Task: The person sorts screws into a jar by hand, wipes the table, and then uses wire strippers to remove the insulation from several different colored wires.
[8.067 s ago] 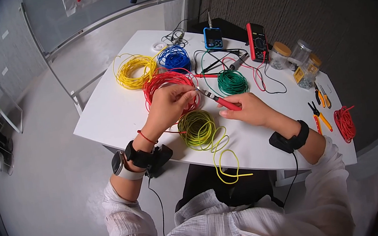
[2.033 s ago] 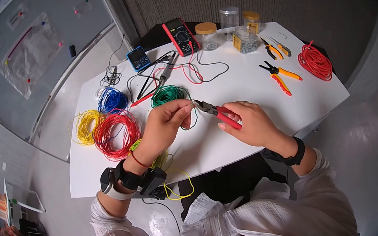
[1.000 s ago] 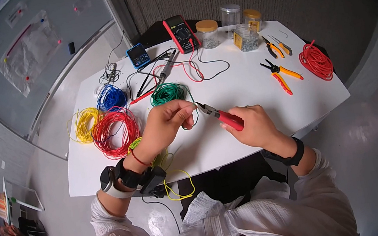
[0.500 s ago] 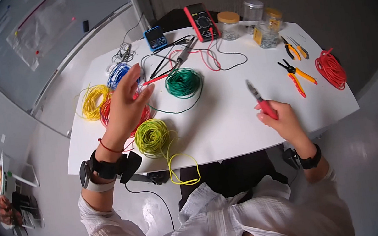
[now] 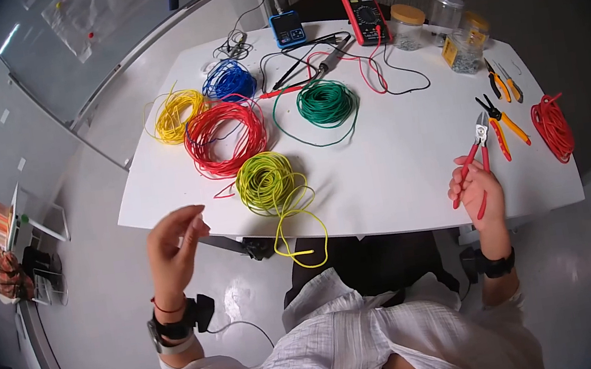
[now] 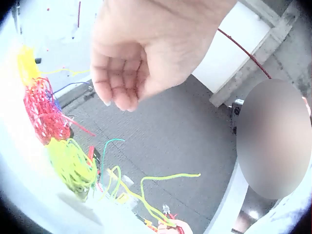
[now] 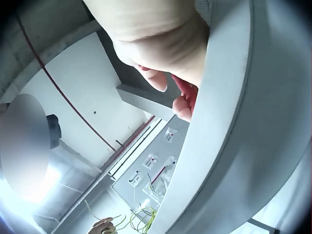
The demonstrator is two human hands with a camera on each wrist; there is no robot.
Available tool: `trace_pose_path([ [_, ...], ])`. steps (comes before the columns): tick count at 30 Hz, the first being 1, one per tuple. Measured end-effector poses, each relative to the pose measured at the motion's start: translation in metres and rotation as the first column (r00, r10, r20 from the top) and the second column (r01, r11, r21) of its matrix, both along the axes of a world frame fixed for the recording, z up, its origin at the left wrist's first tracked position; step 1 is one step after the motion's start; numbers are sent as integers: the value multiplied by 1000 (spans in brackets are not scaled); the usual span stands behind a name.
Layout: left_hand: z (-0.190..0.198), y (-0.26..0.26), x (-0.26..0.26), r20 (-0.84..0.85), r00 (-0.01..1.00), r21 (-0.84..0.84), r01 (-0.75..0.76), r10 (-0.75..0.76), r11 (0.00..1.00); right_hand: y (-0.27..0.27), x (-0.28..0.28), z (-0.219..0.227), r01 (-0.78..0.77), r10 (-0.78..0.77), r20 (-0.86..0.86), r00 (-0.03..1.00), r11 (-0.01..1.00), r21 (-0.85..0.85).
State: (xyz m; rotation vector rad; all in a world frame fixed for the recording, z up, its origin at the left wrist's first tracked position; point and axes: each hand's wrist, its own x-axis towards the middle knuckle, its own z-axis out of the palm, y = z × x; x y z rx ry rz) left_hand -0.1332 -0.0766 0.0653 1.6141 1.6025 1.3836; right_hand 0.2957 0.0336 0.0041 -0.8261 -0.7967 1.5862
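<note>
My right hand grips red-handled diagonal cutters at the table's right front. Their handles are spread and their metal head points away from me. In the right wrist view the table edge hides most of the cutters; a bit of red handle shows. My left hand hangs off the front left edge, fingers loosely curled and holding nothing; the left wrist view shows the same hand without anything in it. Nearest to it lie the yellow-green wire coil, with a loose end over the edge, and the red wire coil.
Yellow, blue and green wire coils lie farther back. A red multimeter, a blue handheld device and several jars stand behind. Orange-handled wire strippers and a red cord bundle lie right.
My left hand has let go of the green wire and moved left, off the table edge. My right hand has carried the cutters to the right and turned palm up. The head view has shifted.
</note>
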Motion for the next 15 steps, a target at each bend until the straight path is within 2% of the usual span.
trace_pose_path([
  [1, -10, -3, -1, 60, 998, -2, -9, 9, 1000, 0, 0, -1, -5, 5, -2, 1000, 1000, -1],
  [4, -32, -3, 0, 101, 993, 26, -69, 66, 997, -1, 3, -3, -38, 37, 22, 999, 998, 46],
  [6, -39, 0, -1, -105, 979, 106, -166, 177, 980, 0, 5, -7, -59, 61, -22, 998, 995, 81],
  [7, -36, 2, 1, -106, 978, 108, -169, 180, 980, -1, 5, -7, -62, 64, -22, 998, 995, 84],
  [9, -28, 9, 9, -393, 885, 178, -193, 249, 965, -1, 6, -8, -55, 58, -30, 998, 995, 82],
  [15, -34, 40, 10, -514, 807, 273, -167, 290, 948, -1, 5, -10, -44, 46, -19, 999, 995, 92],
])
